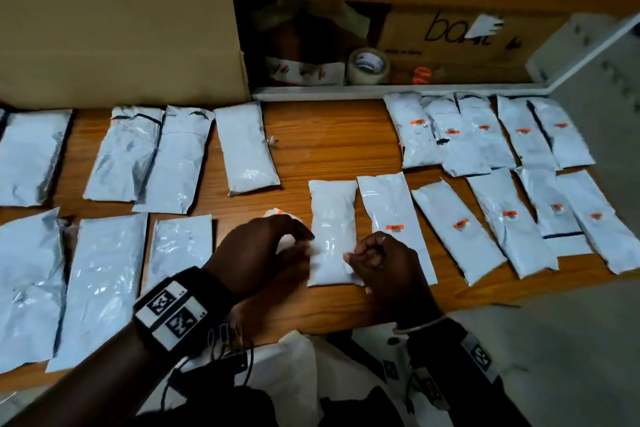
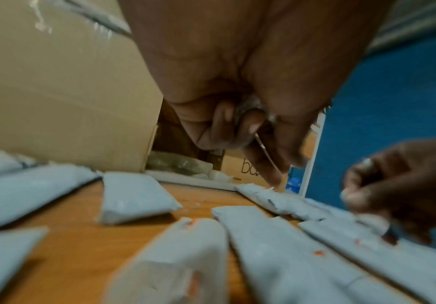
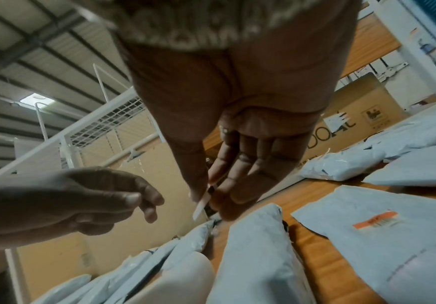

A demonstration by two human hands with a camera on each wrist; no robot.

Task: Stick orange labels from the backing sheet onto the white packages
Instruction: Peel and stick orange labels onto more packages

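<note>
Head view puts us about halfway through. Our left hand (image 1: 263, 246) hovers with fingers curled, and behind its knuckles a white sheet edged with orange peeks out, which we take for the backing sheet (image 1: 277, 213); in the left wrist view the curled fingers (image 2: 247, 125) close on something pale and crumpled, likely that sheet, though blur keeps us from being sure. Our right hand (image 1: 377, 253) is bunched, thumb against fingertips, and the right wrist view shows a thin pale strip (image 3: 200, 207) pinched there. We judge it a label seen edge-on, but its orange face does not show.

Directly between the two hands lies a bare package (image 1: 330, 232), just beyond our fingertips and touching neither as far as we can tell. It looks like the one to be labelled now.

Beyond the right hand, the nearest package (image 1: 394, 218) already carries an orange label (image 1: 394, 227), and so does each one farther out on that side, in two rows of labelled packages (image 1: 512, 184). Out past the left hand, about eight unlabelled packages (image 1: 138, 191) lie in two rows, no orange on any face we can see. So the right-hand half seems finished, and the left-hand half, plus the one under our hands, remains.
</note>
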